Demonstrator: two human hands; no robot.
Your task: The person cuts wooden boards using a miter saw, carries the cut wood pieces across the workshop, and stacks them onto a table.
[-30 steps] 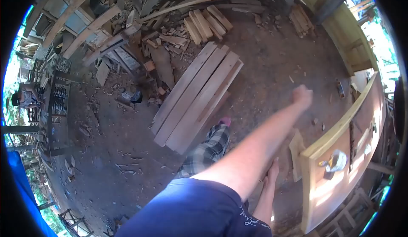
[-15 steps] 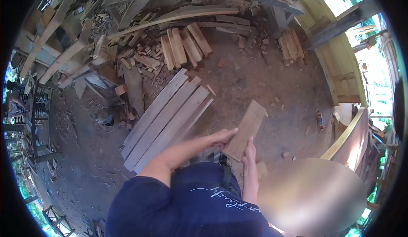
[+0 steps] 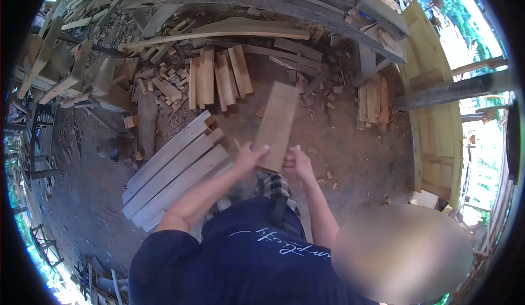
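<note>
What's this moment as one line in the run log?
left hand: holding board's near end | right hand: fingers curled at its right edge | board: held out ahead | planks: on ground, left

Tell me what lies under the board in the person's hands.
Dirt floor shows beside the board, and plaid cloth past its near end. What lies directly beneath is hidden by the board, the left hand and the right hand.

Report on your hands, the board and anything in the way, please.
Left hand and right hand holding board at near end, on opposite edges. Board up off the ground. Planks lying to the left, apart from it.
</note>
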